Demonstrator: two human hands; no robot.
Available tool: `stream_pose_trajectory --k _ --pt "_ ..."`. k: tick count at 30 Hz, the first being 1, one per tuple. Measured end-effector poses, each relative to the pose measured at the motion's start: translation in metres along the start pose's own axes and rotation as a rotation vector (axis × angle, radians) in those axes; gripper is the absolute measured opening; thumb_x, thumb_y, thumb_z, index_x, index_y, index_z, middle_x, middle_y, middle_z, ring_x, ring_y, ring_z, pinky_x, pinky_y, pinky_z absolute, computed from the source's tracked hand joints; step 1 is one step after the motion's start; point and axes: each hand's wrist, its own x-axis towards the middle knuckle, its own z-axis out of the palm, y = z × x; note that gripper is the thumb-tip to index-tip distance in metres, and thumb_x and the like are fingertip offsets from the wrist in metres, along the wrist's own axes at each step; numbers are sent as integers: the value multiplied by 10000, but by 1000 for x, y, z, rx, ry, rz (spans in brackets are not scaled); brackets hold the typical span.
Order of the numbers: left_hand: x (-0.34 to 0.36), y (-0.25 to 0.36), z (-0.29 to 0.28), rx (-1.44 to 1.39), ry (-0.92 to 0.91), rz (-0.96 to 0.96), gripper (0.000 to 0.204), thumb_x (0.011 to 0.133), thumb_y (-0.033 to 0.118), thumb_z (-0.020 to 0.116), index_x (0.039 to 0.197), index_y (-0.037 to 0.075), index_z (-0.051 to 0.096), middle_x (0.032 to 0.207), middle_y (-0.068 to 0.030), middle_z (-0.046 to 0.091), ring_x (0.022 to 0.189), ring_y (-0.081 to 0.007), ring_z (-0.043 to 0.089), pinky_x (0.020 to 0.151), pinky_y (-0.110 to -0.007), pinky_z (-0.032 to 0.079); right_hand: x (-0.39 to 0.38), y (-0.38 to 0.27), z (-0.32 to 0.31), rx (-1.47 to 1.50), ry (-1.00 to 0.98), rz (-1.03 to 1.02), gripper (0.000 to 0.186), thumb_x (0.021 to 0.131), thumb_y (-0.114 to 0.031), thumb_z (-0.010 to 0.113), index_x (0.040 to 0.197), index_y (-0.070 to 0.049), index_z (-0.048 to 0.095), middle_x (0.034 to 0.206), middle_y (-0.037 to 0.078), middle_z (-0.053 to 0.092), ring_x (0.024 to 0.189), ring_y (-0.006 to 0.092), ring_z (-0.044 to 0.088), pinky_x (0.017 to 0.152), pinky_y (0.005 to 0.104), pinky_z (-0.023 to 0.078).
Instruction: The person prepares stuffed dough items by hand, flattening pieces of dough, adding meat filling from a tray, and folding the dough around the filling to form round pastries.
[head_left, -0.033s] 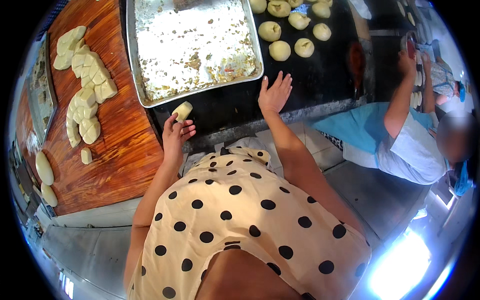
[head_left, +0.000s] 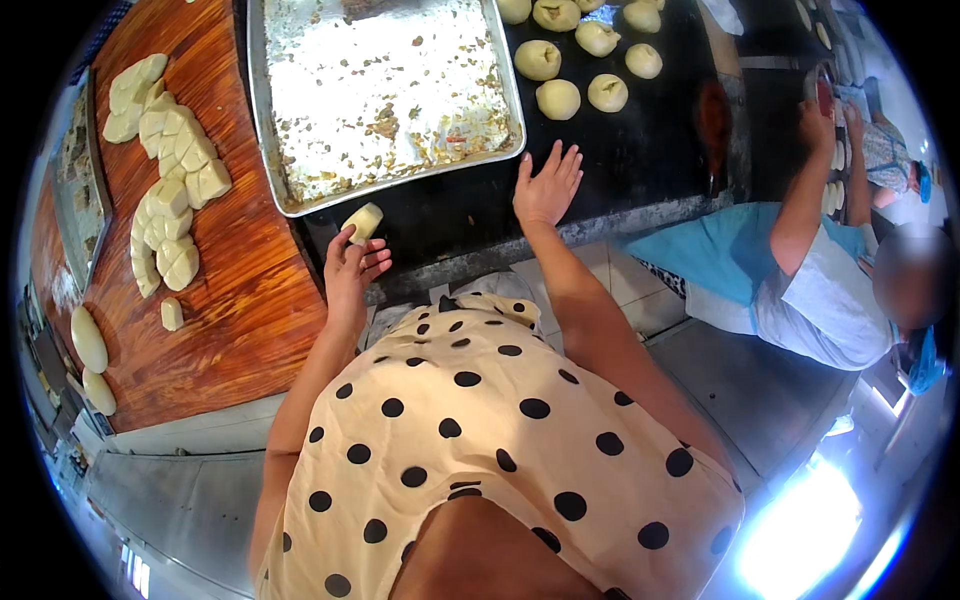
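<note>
My left hand (head_left: 350, 272) is at the near end of the dark counter, with a small pale piece of dough (head_left: 362, 222) between its thumb and a fingertip. The other fingers of that hand are slightly spread. My right hand (head_left: 549, 186) lies on the dark counter, fingers stretched out, holding nothing. It is close to the right corner of a metal tray (head_left: 395, 178), whose light lining is strewn with brown and yellowish bits. Beyond it sit several round dough balls (head_left: 558, 100), some with folded, gathered tops.
Cut dough chunks (head_left: 176, 130) lie in a row on the wooden table (head_left: 250, 330) to my left. A single small dough piece (head_left: 172, 314) and two oval dough pieces (head_left: 89, 340) are nearer. At right, a co-worker (head_left: 800, 270) holds something reddish.
</note>
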Motion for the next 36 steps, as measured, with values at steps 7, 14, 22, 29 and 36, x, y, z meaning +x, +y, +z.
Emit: stream_pose_trajectory --k 7,14,22,29,36 --pt "-4 14 26 23 -52 1 423 1011 182 536 1387 17 432 1109 -165 646 971 -226 667 875 -337 563 4 -4 -4 -165 -52 -46 711 958 -470 508 1542 -114 319 1611 211 216 1495 381 176 1216 503 118" --pt "-11 24 37 36 -160 -2 394 1018 188 528 1370 23 462 1090 -153 651 953 -210 664 883 -339 558 21 2 9 -158 -59 -53 706 966 -484 493 1541 -113 323 1621 210 193 1505 372 150 1212 532 94" --pt "-24 14 12 89 -105 -9 362 1020 183 538 1335 12 492 1060 -148 658 939 -209 662 871 -356 552 53 -4 14 -112 62 41 733 1001 -519 404 1526 -15 312 1604 250 204 1501 383 150 1220 501 82" --pt "-37 23 30 152 -304 56 373 1025 201 542 1350 26 490 1064 -139 660 960 -208 664 891 -350 548 30 1 10 25 146 -54 735 967 -422 515 1504 37 313 1580 288 227 1488 411 174 1215 521 93" --pt "-36 13 38 277 -261 10 363 1033 200 531 1343 17 486 1085 -130 664 977 -200 655 883 -341 543 2 -28 -12 -37 -83 -175 796 888 -383 596 1524 -12 292 1598 246 212 1496 361 191 1223 517 88"
